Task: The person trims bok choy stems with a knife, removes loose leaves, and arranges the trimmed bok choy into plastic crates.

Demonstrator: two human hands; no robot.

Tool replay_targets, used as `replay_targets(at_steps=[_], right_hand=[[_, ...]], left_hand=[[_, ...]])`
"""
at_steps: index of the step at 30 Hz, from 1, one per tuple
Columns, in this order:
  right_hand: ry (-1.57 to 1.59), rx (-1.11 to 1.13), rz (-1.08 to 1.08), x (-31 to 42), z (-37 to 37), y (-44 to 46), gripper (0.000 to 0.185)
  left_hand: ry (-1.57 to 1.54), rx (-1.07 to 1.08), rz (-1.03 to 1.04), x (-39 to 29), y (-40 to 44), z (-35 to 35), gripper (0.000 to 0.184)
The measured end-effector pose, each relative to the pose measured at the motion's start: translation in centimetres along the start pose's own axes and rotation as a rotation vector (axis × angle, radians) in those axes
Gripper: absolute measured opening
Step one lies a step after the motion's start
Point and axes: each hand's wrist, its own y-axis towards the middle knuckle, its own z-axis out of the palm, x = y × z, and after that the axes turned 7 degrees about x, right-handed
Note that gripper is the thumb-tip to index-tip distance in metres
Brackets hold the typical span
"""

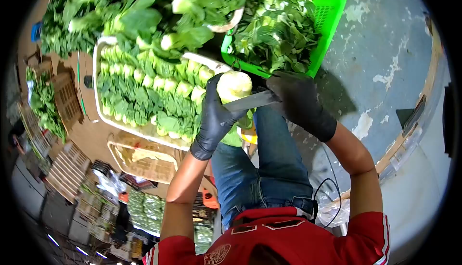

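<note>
My left hand [215, 113], in a black glove, is closed round a head of bok choy [234, 86] with its pale, round base facing up. Its leaves hang down below the hand and are mostly hidden. In my right hand [296, 96], also gloved in black, is a knife [252, 101]. The flat blade points left and lies across the near side of the bok choy base, close to my left fingers. Whether the edge touches the base I cannot tell. Both hands are above my knees.
A white crate [97, 91] of bok choy in rows stands at the left. More loose bok choy [144, 12] is heaped beyond it. A bright green basket [332, 12] holds loose leaves at the upper right. A tan crate [144, 161] lies on the floor at the lower left.
</note>
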Motion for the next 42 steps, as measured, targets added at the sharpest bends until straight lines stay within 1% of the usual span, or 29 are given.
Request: replay_targets(at_steps=[3,5,6,7,9,11,12,15,16,17,19,20,21,22,23,24,25,26,27,28,29,31,32,34,35,37,39,41,42], right_hand=[[0.051,-0.186,-0.032,-2.1,-0.1,-0.6,0.016],[0.066,-0.137,0.009,-2.7,-0.3,-1.2,0.016],[0.071,-0.114,0.03,-2.9,-0.3,-1.3,0.016],[0.076,-0.143,0.021,-3.3,-0.1,-1.4,0.016],[0.069,-0.197,0.008,-5.1,0.7,-2.2,0.016],[0.064,-0.226,0.313,-12.0,4.8,-3.2,0.019],[0.021,0.061,0.639,-16.8,6.6,-3.2,0.024],[0.572,-0.29,0.544,-11.3,4.4,-3.6,0.037],[0.626,-0.29,0.347,-9.7,4.6,-3.6,0.053],[0.675,-0.372,0.0,-9.3,6.8,-3.9,0.063],[0.488,-0.088,-0.011,-5.8,3.7,-2.8,0.066],[0.47,0.056,0.102,-4.9,2.9,-2.5,0.067],[0.434,0.185,0.195,-4.8,2.0,-2.6,0.068],[0.381,0.129,0.071,-6.4,4.5,-2.9,0.066],[0.478,0.026,0.06,-4.9,3.0,-2.2,0.066],[0.57,-0.076,0.039,-3.5,1.5,-1.6,0.068],[0.641,-0.119,0.105,-4.3,1.3,-1.5,0.063],[0.655,-0.168,0.313,-4.5,0.3,-1.4,0.048],[0.661,-0.356,0.303,-5.8,0.5,-1.2,0.033],[0.503,-0.317,0.458,-7.6,-0.1,-1.6,0.029],[0.347,-0.344,0.488,-8.3,-0.9,-2.0,0.029],[0.093,-0.28,0.544,-11.8,-0.6,-3.0,0.032],[0.067,-0.315,0.503,-12.5,-0.5,-3.1,0.032],[0.021,-0.361,0.442,-13.2,0.4,-3.8,0.034],[-0.01,-0.389,0.464,-14.3,1.2,-3.7,0.039],[-0.148,-0.345,0.543,-17.4,3.1,-3.5,0.053],[-0.227,-0.386,0.385,-18.4,4.2,-2.7,0.059],[-0.025,-0.309,0.517,-15.8,4.3,-0.4,0.058],[-0.09,-0.281,0.453,-16.3,5.0,-0.1,0.052]], left_hand=[[0.151,0.034,-0.036,-2.3,1.6,2.0,0.072],[0.148,0.048,-0.069,-3.2,2.0,2.8,0.07],[0.153,0.04,0.032,-3.4,2.3,3.3,0.068],[0.175,0.046,0.002,-2.7,2.5,3.5,0.067],[0.342,0.053,0.104,-3.4,3.1,3.9,0.063],[0.032,0.108,-0.047,-3.5,3.6,4.7,0.063],[0.098,0.108,0.035,-2.8,3.7,5.0,0.062],[-0.164,0.2,-0.056,-2.6,4.0,5.0,0.066],[-0.193,0.23,-0.061,-2.4,3.9,4.8,0.064],[-0.158,0.25,-0.006,-1.4,3.9,4.9,0.061],[0.004,0.354,-0.008,-2.5,3.4,3.6,0.063],[0.164,0.334,0.047,-1.7,3.0,2.3,0.068],[0.5,0.258,0.147,-1.9,2.3,1.4,0.069],[0.774,0.268,0.201,-2.0,2.1,-0.1,0.066],[0.851,0.321,0.24,-1.6,2.1,-1.5,0.066],[0.836,0.367,0.143,-3.8,2.2,-3.1,0.068],[0.806,0.216,0.266,-1.9,1.4,-4.3,0.071],[0.434,0.196,0.132,-2.0,1.4,-5.8,0.069],[0.044,0.187,0.01,-2.2,1.4,-7.7,0.068],[-0.181,0.21,0.029,-0.3,2.2,-10.9,0.064],[-0.406,0.241,0.052,1.8,3.5,-15.0,0.06],[-0.584,0.123,0.039,-0.6,5.0,-24.0,0.052],[-0.565,-0.034,0.284,0.3,6.8,-29.9,0.053],[-0.589,-0.231,0.38,-5.5,7.2,-36.8,0.05],[-0.676,-0.6,0.278,-9.5,6.7,-37.9,0.056],[-0.431,-0.841,0.359,-4.8,5.3,-42.5,0.05],[0.011,-0.895,0.437,-0.4,0.6,-41.2,0.041],[0.412,-0.871,0.295,10.3,-4.0,-40.6,0.037],[0.544,-0.857,0.166,14.2,-7.1,-37.1,0.034]])
